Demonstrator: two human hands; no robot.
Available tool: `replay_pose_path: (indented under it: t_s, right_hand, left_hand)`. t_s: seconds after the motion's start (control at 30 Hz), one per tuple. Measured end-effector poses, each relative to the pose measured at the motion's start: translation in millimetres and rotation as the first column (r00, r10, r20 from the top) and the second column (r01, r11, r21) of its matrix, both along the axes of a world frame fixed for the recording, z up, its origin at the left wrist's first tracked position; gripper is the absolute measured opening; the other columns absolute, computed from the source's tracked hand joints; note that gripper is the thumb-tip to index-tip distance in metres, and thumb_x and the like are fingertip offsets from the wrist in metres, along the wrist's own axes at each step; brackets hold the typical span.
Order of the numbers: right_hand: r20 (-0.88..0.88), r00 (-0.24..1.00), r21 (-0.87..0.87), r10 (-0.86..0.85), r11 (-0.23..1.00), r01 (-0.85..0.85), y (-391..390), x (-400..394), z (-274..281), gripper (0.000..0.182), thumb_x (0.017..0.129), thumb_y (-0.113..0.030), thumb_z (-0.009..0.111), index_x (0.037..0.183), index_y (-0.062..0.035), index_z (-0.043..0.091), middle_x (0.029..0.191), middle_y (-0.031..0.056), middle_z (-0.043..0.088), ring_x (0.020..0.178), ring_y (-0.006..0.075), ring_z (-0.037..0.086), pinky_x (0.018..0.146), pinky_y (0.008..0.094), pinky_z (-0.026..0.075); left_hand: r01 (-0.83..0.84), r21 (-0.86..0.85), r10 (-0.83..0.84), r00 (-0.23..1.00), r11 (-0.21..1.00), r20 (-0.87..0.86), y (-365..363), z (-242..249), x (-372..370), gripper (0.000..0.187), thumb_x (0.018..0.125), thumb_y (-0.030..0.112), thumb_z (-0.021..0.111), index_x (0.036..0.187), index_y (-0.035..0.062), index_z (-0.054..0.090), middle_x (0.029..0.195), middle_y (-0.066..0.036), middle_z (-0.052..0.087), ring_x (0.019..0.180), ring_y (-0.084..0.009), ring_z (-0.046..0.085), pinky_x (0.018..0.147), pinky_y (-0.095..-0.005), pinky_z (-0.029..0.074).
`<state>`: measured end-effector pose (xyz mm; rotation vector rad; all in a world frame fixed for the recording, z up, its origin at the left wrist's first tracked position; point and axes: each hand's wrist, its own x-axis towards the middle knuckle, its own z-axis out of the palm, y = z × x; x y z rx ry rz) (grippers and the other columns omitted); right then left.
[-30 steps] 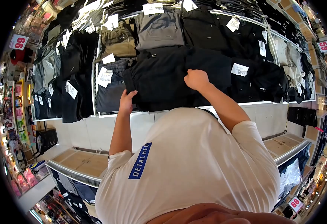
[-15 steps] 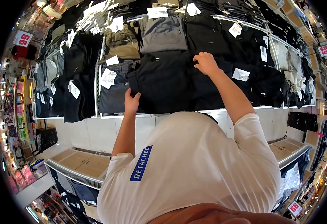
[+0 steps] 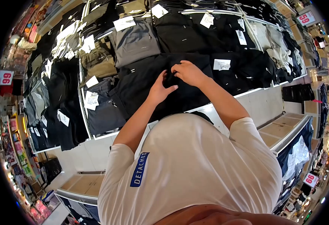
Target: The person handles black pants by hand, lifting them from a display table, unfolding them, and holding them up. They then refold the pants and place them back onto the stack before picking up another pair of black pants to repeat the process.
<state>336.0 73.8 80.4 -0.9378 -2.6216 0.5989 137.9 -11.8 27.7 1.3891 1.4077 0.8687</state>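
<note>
Black folded trousers (image 3: pixel 140 88) lie spread over the front of the display table. On this black cloth, near the middle, my left hand (image 3: pixel 161 88) rests with its thumb apart from the fingers. Close to its right, my right hand (image 3: pixel 189 73) has its fingers bent down onto the dark fabric; whether they pinch a fold is hard to see. Behind the hands are grey folded trousers (image 3: pixel 136 43) and another black pair (image 3: pixel 181 37). A dark grey pair (image 3: pixel 106 112) with a white tag (image 3: pixel 91 100) lies at the front left.
Olive trousers (image 3: pixel 98 63) and more dark stacks with paper tags surround the work area. White dividers (image 3: pixel 85 112) separate the sections. Lower cabinets (image 3: pixel 284 129) stand at the right, and a black basket (image 3: pixel 298 93) is beyond the table's right end.
My left hand has moved right and inward from the edge of the black trousers. My right hand has shifted left, bringing the hands close together. The view has turned, tilting the table.
</note>
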Motion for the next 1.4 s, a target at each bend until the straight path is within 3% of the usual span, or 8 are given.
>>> replay_pose_path:
  t_s: [0.23,0.33,0.57,0.7,0.83,0.93,1.03,1.4]
  right_hand:
    - [-0.031,0.999,-0.152,0.040,0.987,-0.044,13,37,0,0.035,0.084,-0.035,0.076,0.108,-0.0121,0.068,0.094,0.0108,0.070,0.100,0.0320,0.065,0.107,0.0453,0.043]
    - [0.438,0.863,-0.215,0.254,0.961,-0.174,23,70,5,0.044,0.071,-0.050,0.083,0.102,-0.0187,0.078,0.096,0.0079,0.073,0.105,0.0263,0.067,0.120,0.0536,0.025]
    - [0.623,0.765,0.000,0.163,0.978,-0.208,111,190,-42,0.023,0.075,-0.018,0.072,0.097,-0.0190,0.080,0.100,0.0078,0.072,0.111,0.0267,0.064,0.117,0.0590,0.029]
    - [0.559,0.814,-0.089,0.157,0.988,-0.129,137,208,-47,0.024,0.080,-0.013,0.070,0.102,-0.0151,0.077,0.108,0.0084,0.070,0.119,0.0258,0.059,0.120,0.0577,0.024]
    - [0.468,0.871,-0.218,0.151,0.975,-0.052,154,214,-57,0.028,0.081,-0.013,0.070,0.108,-0.0130,0.074,0.111,0.0094,0.071,0.117,0.0276,0.061,0.119,0.0545,0.026]
    - [0.414,0.885,-0.351,0.214,0.934,-0.062,171,210,-44,0.021,0.082,-0.012,0.071,0.102,-0.0064,0.072,0.102,0.0111,0.074,0.105,0.0276,0.066,0.105,0.0477,0.041]
    - [0.245,0.946,-0.412,0.212,0.906,-0.096,182,194,-41,0.025,0.082,-0.016,0.073,0.104,-0.0032,0.070,0.092,0.0123,0.074,0.095,0.0296,0.069,0.085,0.0441,0.049]
    - [-0.021,0.999,-0.489,0.044,0.871,-0.049,197,176,-97,0.043,0.083,-0.008,0.078,0.123,-0.0085,0.065,0.116,0.0096,0.067,0.105,0.0213,0.065,0.090,0.0337,0.052]
  left_hand:
    - [0.007,0.108,0.012,0.984,0.994,-0.179,-5,-17,49,0.028,0.097,0.021,0.065,0.117,0.0008,0.067,0.097,-0.025,0.071,0.091,-0.0389,0.070,0.080,-0.0402,0.053]
    - [0.258,0.085,-0.227,0.936,0.962,-0.270,-25,25,54,0.027,0.092,0.012,0.067,0.118,0.0045,0.068,0.101,-0.023,0.070,0.093,-0.0408,0.068,0.080,-0.0431,0.055]
    - [0.423,0.322,-0.322,0.891,0.847,-0.321,-19,31,88,0.019,0.092,0.017,0.067,0.100,-0.0001,0.070,0.093,-0.021,0.071,0.086,-0.0398,0.068,0.078,-0.0464,0.055]
    - [0.475,0.036,-0.392,0.763,0.879,-0.514,-11,48,109,0.031,0.092,0.026,0.069,0.087,-0.0044,0.066,0.088,-0.024,0.069,0.081,-0.0422,0.066,0.075,-0.0477,0.054]
    - [0.102,-0.280,-0.199,0.917,0.955,-0.345,-5,76,125,0.046,0.096,0.037,0.066,0.082,-0.0068,0.062,0.080,-0.028,0.066,0.079,-0.0467,0.064,0.073,-0.0480,0.053]
    - [-0.166,-0.134,0.109,0.928,0.977,-0.356,-3,36,101,0.063,0.096,0.037,0.065,0.135,-0.0104,0.052,0.123,-0.032,0.064,0.116,-0.0409,0.063,0.100,-0.0410,0.048]
    - [-0.309,0.045,0.310,0.950,0.950,-0.025,3,32,70,0.036,0.098,0.014,0.063,0.126,-0.0080,0.057,0.119,-0.023,0.068,0.113,-0.0337,0.066,0.098,-0.0361,0.049]
    - [-0.541,-0.011,0.413,0.655,0.841,-0.632,5,-30,44,0.047,0.088,0.015,0.072,0.131,0.0024,0.057,0.115,-0.021,0.068,0.111,-0.0379,0.063,0.098,-0.0427,0.048]
